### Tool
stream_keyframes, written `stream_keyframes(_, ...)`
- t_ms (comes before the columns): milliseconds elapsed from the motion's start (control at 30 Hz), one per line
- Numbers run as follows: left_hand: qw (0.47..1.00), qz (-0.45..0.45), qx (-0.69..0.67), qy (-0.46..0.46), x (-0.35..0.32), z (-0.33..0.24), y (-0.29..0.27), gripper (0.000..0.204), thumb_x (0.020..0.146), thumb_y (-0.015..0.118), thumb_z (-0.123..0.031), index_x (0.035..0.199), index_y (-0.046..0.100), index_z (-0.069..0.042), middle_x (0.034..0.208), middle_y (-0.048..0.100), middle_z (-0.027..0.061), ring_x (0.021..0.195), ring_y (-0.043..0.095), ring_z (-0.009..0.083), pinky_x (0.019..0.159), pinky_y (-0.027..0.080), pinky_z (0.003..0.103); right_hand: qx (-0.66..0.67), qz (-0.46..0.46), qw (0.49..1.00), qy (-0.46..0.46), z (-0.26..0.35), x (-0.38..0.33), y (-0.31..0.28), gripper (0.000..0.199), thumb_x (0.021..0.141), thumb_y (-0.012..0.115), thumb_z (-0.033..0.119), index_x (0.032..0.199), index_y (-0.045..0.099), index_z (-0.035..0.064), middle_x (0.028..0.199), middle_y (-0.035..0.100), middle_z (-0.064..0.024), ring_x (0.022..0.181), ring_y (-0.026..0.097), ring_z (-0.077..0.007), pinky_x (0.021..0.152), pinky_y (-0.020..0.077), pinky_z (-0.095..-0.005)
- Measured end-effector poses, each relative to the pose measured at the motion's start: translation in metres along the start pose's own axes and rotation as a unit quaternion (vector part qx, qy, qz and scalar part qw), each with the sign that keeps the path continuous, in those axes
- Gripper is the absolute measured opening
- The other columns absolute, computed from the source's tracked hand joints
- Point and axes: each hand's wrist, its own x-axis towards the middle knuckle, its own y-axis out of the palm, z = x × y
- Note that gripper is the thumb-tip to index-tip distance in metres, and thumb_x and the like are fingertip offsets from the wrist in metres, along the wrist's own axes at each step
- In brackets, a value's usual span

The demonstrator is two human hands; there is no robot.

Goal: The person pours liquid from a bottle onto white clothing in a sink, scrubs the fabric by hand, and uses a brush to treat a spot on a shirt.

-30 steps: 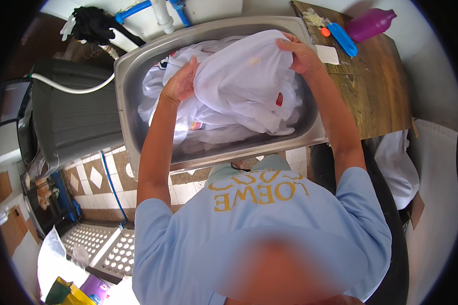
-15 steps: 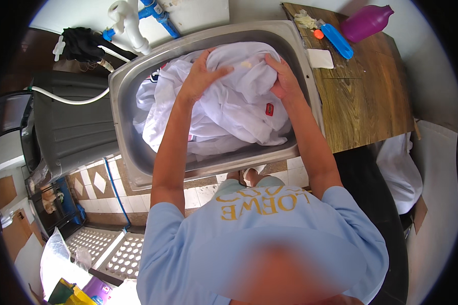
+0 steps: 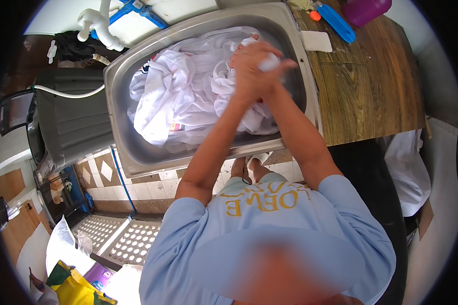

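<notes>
Hands rubbing, I think: my left hand (image 3: 247, 76) and right hand (image 3: 267, 63) squeeze white wet cloth (image 3: 188, 86) in the shiny metal sink (image 3: 137, 162); next, keep scrubbing.

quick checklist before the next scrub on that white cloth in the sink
1. Grip: left hand and right hand are pressed together around a bunch of white cloth: ok.
2. Cloth inside the metal sink, nothing draped over the rim: ok.
3. Water level in the sink: cannot tell, cloth covers the bottom.
4. White soap bar on the wooden counter, close to the right hand: ok.
5. Blue brush lying on the counter beyond the soap: ok.
</notes>
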Motion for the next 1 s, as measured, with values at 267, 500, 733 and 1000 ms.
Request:
stream_keyframes(267,0.970,0.025,0.133,-0.203,0.016,0.098,-0.032,0.023,0.069,0.075,-0.023,0.062,0.063,-0.005,0.057,0.058,0.0148,0.051,0.057,0.0332,0.050,0.046,0.038,-0.093,-0.305,0.947,0.035,-0.014,-0.003,0.069,0.057,0.089,0.047,0.066,0.105,0.054,0.0122,0.093,0.059,-0.0015,0.096,0.056,-0.0185,0.086,0.0458,-0.0348)
stream_keyframes(500,0.986,-0.020,0.133,0.096,0.015,0.080,0.016,0.021,0.075,0.072,-0.022,0.063,0.066,-0.006,0.060,0.060,0.0167,0.051,0.056,0.0338,0.049,0.045,0.037,-0.095,-0.142,0.985,-0.030,-0.007,-0.008,-0.013,0.054,0.093,0.041,0.063,0.107,0.055,0.0131,0.105,0.059,-0.0024,0.102,0.055,-0.0161,0.097,0.0412,-0.0411)
stream_keyframes(733,0.987,-0.055,0.146,0.044,0.012,0.052,0.019,0.031,0.079,0.070,-0.024,0.060,0.062,-0.002,0.055,0.058,0.0158,0.047,0.051,0.0324,0.047,0.042,0.038,0.104,0.126,0.986,0.009,0.007,-0.009,-0.002,0.055,0.093,0.038,0.063,0.113,0.051,0.0130,0.112,0.057,-0.0053,0.111,0.049,-0.0216,0.105,0.0316,-0.0448)
stream_keyframes(1000,0.965,-0.046,0.132,-0.221,0.037,0.102,-0.051,0.049,0.080,0.072,-0.039,0.059,0.057,0.003,0.053,0.053,0.0112,0.053,0.043,0.0163,0.052,0.039,0.036,-0.028,-0.277,0.959,0.050,0.015,-0.006,0.079,0.062,0.096,0.039,0.058,0.124,0.053,0.0045,0.120,0.060,-0.0119,0.107,0.061,-0.0292,0.092,0.0506,-0.0463)
